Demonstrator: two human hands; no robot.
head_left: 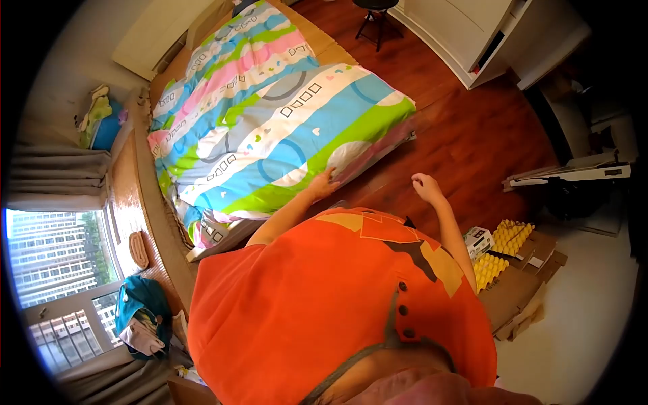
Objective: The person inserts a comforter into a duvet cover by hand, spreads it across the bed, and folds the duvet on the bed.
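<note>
A striped quilt [263, 145] in blue, green, white, pink and grey lies spread over the bed, its surface slightly rumpled. At its near edge, my left hand [324, 184] rests by the white circle of the pattern, fingers stretched and apart; whether they press on the cloth is hard to tell. My right hand [425, 188] hangs over the wooden floor to the right of the bed, its fingers curled in with nothing visible in them. Part of the quilt's near side drops over the bed's edge.
Reddish wooden floor [466, 148] runs along the bed's right side. Yellow egg trays [511, 236] and cardboard [540, 251] lie at the right. A black stool [375, 20] and white cabinet [452, 34] stand at the back. A teal bag [143, 300] sits by the window.
</note>
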